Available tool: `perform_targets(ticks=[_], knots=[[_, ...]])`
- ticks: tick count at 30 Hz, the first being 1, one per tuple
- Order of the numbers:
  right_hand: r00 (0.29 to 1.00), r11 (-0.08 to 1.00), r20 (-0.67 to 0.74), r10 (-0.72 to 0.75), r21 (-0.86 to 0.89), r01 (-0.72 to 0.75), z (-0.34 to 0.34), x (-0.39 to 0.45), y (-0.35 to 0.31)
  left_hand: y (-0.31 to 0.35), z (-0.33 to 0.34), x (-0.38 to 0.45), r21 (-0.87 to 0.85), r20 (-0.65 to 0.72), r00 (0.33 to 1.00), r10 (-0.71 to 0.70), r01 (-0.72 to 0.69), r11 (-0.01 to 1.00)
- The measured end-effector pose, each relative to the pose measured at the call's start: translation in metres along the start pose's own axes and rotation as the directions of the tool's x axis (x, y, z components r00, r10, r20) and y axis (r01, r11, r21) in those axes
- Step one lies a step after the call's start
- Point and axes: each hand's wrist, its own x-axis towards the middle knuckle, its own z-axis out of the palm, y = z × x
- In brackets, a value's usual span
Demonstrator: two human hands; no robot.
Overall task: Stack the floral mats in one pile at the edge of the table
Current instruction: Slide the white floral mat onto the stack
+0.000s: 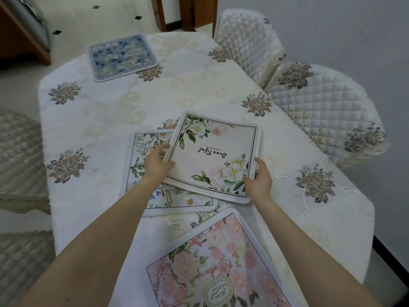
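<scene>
**White-rose mat held over the wildflower mat**

The left hand's fingers [162, 149] curl round the left edge of the white-rose mat [212, 156], thumb on top and the other fingertips tucked under it. The right hand [259, 176] pinches the mat's near right corner, fingers partly spread along the border. Together the left hand [158, 165] and the right hold this mat skewed, so its corners do not line up with anything beneath.

Taking the white-rose mat as landmark: the wildflower mat [141, 173] lies directly under it, showing on its left and near sides. The pink-peony mat [210, 262] lies nearer the person, apart from it, at the table's [110, 111] near edge. The blue mat [121, 56] sits well beyond it, toward the far left corner.

The step in hand appears to be laying the second mat onto the first. The next move likely calls for turning it square with the wildflower mat before letting go; two mats would then remain to gather.
</scene>
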Motion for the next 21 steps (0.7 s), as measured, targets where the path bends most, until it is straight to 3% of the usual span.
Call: perform_targets(ticks=[9, 21], knots=[[0.994, 0.995, 0.045, -0.104, 0.005, 0.104, -0.029, -0.036, -0.001, 0.012, -0.011, -0.072, -0.005, -0.094, 0.995, 0.032, -0.032, 0.999], [0.949, 0.965, 0.231, -0.214, -0.098, 0.241, -0.087, -0.111, 0.031, 0.012, -0.020, -0.231, -0.100, -0.223, 0.969, -0.105, 0.085, 0.991]])
